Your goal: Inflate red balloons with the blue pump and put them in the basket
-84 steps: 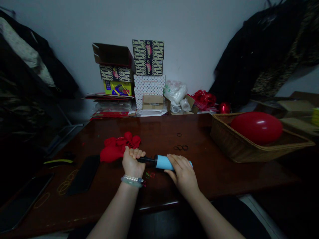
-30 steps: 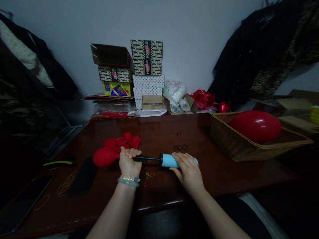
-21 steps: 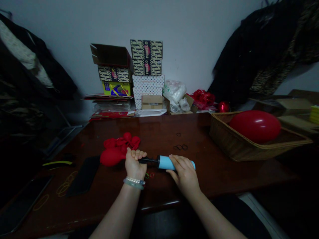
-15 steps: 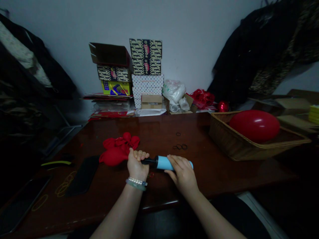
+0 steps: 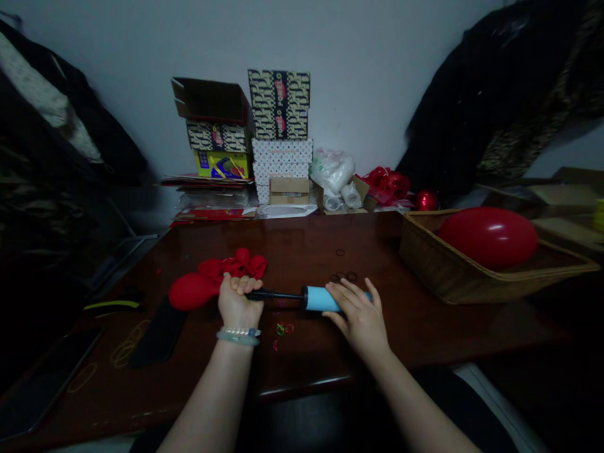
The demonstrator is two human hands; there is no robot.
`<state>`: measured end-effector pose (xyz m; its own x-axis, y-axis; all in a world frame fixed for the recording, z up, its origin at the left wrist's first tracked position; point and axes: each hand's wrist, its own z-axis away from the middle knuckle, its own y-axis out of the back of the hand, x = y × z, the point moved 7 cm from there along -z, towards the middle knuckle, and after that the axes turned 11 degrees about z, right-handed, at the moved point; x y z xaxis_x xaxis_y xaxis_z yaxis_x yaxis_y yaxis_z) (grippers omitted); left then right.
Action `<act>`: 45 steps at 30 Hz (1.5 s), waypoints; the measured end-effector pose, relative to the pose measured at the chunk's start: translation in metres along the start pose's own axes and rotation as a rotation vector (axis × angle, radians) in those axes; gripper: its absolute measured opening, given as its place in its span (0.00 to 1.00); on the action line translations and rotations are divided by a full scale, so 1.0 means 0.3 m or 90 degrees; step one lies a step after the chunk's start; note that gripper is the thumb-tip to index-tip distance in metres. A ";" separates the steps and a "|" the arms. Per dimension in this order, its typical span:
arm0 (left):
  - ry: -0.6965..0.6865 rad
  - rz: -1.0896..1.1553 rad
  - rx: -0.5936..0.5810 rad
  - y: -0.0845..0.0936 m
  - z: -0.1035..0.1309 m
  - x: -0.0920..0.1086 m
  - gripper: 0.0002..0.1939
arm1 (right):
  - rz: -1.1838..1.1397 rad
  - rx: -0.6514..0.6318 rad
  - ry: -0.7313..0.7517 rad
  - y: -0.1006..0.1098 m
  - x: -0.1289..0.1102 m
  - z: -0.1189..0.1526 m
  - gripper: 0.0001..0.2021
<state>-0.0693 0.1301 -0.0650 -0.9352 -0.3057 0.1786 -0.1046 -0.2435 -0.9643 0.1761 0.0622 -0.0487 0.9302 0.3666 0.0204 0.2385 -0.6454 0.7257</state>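
Note:
My left hand (image 5: 238, 300) is closed round the black end of a balloon pump (image 5: 315, 298) and the neck of a small, partly filled red balloon (image 5: 191, 291), which sticks out to the left. My right hand (image 5: 355, 309) wraps over the pump's light blue barrel, its fingers a little apart. A length of thin black rod shows between the two hands. Behind my left hand lies a heap of limp red balloons (image 5: 257, 266). Small coloured rubber bands (image 5: 281, 328) are scattered on the table below the pump.
A wicker basket (image 5: 438, 277) at the right holds a big inflated red balloon (image 5: 488, 237). Black rings (image 5: 343, 277) lie beyond my right hand. Leftward are a dark phone-like slab (image 5: 158, 336), yellowish bands (image 5: 123, 353) and another dark device (image 5: 50, 380). Stacked boxes (image 5: 282, 157) stand by the wall.
My hands have moved apart, left hand leftward, and the pump's black rod shows longer. The balloon went left with that hand and looks rounder. The small coloured bands are now uncovered.

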 end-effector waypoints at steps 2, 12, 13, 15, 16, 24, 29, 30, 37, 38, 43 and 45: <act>0.000 0.001 0.003 0.005 0.002 -0.003 0.23 | -0.007 0.001 -0.001 -0.003 0.001 0.008 0.23; 0.018 0.012 -0.005 0.018 0.034 -0.066 0.23 | -0.028 0.010 -0.016 -0.025 -0.013 0.033 0.23; 0.018 0.009 -0.006 0.017 0.039 -0.072 0.23 | -0.028 0.012 -0.017 -0.024 -0.018 0.033 0.23; 0.022 0.004 -0.005 0.019 0.049 -0.089 0.23 | -0.031 0.013 -0.020 -0.024 -0.029 0.033 0.22; 0.023 0.002 -0.006 0.021 0.054 -0.098 0.23 | -0.032 0.011 -0.022 -0.026 -0.035 0.034 0.22; 0.043 -0.019 -0.009 0.039 0.077 -0.162 0.23 | -0.046 -0.009 -0.022 -0.039 -0.060 0.041 0.23; 0.006 -0.030 0.034 0.024 0.071 -0.110 0.22 | -0.060 -0.032 -0.008 -0.041 -0.043 0.022 0.24; 0.002 -0.029 0.041 0.020 0.066 -0.094 0.22 | -0.057 -0.035 -0.003 -0.040 -0.040 0.018 0.24; -0.015 -0.017 0.051 0.002 0.024 0.002 0.21 | -0.030 -0.022 0.033 -0.023 -0.003 0.002 0.25; -0.016 -0.014 0.048 -0.001 0.019 0.013 0.21 | -0.027 -0.019 0.035 -0.018 0.005 0.000 0.25; -0.015 -0.012 0.023 -0.014 0.009 0.035 0.22 | -0.019 -0.013 0.041 -0.004 0.028 -0.003 0.25; -0.017 -0.013 0.007 -0.015 0.011 0.027 0.22 | -0.021 0.002 0.039 -0.001 0.030 0.001 0.25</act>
<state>-0.0753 0.1255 -0.0585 -0.9235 -0.3249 0.2039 -0.1201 -0.2598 -0.9582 0.1844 0.0656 -0.0489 0.9028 0.4284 0.0388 0.2697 -0.6341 0.7247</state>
